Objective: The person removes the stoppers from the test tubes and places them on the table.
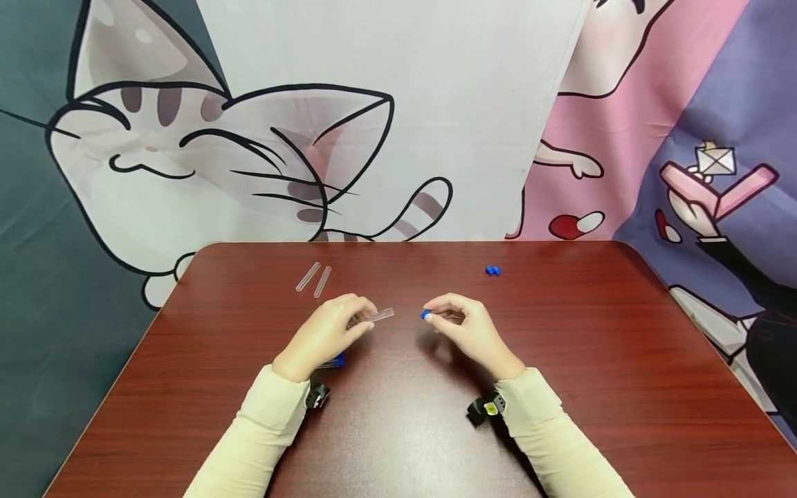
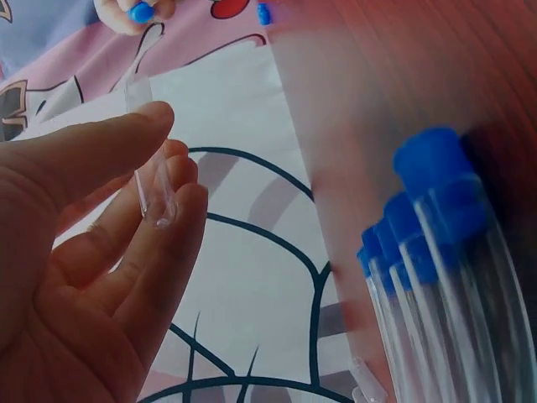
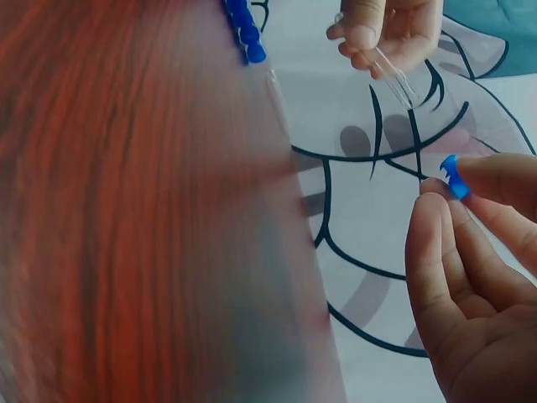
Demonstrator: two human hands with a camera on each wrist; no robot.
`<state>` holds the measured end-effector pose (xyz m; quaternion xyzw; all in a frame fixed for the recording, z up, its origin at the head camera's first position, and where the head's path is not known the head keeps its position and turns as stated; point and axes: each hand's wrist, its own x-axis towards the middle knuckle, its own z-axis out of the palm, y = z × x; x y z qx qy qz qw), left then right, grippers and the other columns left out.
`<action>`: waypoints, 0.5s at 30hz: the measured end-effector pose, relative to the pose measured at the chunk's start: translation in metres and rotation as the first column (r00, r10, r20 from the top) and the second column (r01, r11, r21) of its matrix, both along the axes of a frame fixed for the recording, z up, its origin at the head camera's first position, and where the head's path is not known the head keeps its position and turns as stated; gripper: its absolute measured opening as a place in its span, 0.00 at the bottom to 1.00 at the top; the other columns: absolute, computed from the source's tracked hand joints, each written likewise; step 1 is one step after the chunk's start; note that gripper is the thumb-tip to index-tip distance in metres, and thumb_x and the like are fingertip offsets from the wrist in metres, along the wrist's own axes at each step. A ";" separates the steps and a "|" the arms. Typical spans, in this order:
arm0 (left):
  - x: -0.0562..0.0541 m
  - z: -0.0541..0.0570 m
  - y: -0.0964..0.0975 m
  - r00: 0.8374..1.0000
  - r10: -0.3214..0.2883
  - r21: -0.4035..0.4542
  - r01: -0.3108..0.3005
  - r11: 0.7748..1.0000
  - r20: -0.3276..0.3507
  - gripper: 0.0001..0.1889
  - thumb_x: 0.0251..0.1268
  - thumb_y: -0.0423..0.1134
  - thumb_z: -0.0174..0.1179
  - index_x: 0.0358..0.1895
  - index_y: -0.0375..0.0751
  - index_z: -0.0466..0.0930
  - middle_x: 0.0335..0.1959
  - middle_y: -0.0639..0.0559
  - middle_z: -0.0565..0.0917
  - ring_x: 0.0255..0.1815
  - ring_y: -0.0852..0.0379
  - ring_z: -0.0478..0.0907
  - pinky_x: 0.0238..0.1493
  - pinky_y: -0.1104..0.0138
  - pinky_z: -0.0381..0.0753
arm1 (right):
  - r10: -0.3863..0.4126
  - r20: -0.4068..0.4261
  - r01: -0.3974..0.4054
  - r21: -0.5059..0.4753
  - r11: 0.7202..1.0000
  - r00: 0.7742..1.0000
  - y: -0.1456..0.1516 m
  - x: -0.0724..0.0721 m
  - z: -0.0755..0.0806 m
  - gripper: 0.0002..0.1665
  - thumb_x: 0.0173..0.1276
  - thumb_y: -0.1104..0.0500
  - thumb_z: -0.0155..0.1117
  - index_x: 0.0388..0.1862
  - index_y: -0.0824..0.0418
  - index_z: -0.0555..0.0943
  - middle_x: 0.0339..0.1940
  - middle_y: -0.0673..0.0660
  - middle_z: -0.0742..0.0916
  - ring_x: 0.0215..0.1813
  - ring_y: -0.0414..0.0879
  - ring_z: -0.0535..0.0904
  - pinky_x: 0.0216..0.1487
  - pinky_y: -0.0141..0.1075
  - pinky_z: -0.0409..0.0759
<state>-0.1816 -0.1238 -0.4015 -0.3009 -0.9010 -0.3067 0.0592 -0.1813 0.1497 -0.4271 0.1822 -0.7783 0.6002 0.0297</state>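
Observation:
My left hand (image 1: 333, 332) pinches a clear test tube (image 1: 382, 315) between thumb and fingers, its end pointing right toward the other hand. In the left wrist view, that test tube (image 2: 153, 180) has a rounded bottom near the fingertips. My right hand (image 1: 467, 328) pinches a small blue cap (image 1: 425, 313) between thumb and fingertips; the right wrist view shows the cap (image 3: 454, 177) closely. Tube and cap are apart, both held above the table. Beneath the left hand lie several blue-capped test tubes (image 2: 453, 252) in a row, mostly hidden in the head view.
Two uncapped clear tubes (image 1: 315, 280) lie on the brown table (image 1: 398, 429) beyond the left hand. Loose blue caps (image 1: 492, 270) sit together at the back right. A cartoon-printed cloth (image 1: 398, 138) hangs behind the table's far edge.

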 end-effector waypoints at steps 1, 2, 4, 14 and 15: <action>-0.001 0.000 -0.001 1.000 0.011 0.004 -0.011 1.000 0.010 0.07 0.64 0.32 0.70 0.44 0.42 0.84 0.37 0.55 0.82 0.37 0.60 0.81 0.41 0.66 0.82 | -0.014 0.004 0.014 0.000 1.000 1.000 0.002 -0.001 0.000 0.10 0.67 0.67 0.71 0.45 0.70 0.85 0.38 0.64 0.89 0.34 0.63 0.84 0.39 0.31 0.83; -0.002 0.000 -0.002 1.000 0.022 0.007 -0.022 1.000 0.020 0.07 0.65 0.33 0.69 0.44 0.42 0.84 0.37 0.55 0.82 0.37 0.60 0.81 0.42 0.65 0.82 | -0.028 0.005 0.028 0.002 1.000 1.000 0.004 -0.002 0.000 0.10 0.67 0.67 0.71 0.45 0.71 0.85 0.37 0.64 0.89 0.34 0.62 0.85 0.39 0.31 0.83; -0.005 0.000 -0.006 0.998 0.055 0.013 -0.055 0.998 0.039 0.06 0.66 0.33 0.68 0.44 0.42 0.84 0.37 0.55 0.82 0.38 0.60 0.81 0.42 0.64 0.82 | -0.048 -0.003 0.048 -0.003 0.999 0.999 0.008 -0.003 0.000 0.11 0.67 0.66 0.71 0.45 0.71 0.85 0.36 0.63 0.89 0.33 0.62 0.85 0.40 0.31 0.83; -0.018 0.000 -0.037 0.964 0.263 0.055 -0.265 0.963 0.044 0.06 0.68 0.32 0.66 0.45 0.37 0.84 0.37 0.48 0.85 0.39 0.52 0.81 0.43 0.57 0.81 | -0.141 -0.047 0.140 -0.028 0.990 0.989 0.034 -0.015 -0.001 0.10 0.69 0.70 0.66 0.47 0.72 0.85 0.39 0.67 0.88 0.37 0.54 0.86 0.40 0.34 0.85; -0.020 0.000 -0.040 0.958 0.284 0.063 -0.287 0.956 0.047 0.07 0.68 0.32 0.66 0.46 0.36 0.85 0.38 0.47 0.85 0.39 0.50 0.81 0.43 0.56 0.81 | -0.156 -0.046 0.155 -0.027 0.988 0.987 0.037 -0.016 -0.001 0.10 0.69 0.69 0.66 0.47 0.72 0.85 0.40 0.68 0.87 0.37 0.55 0.86 0.40 0.35 0.86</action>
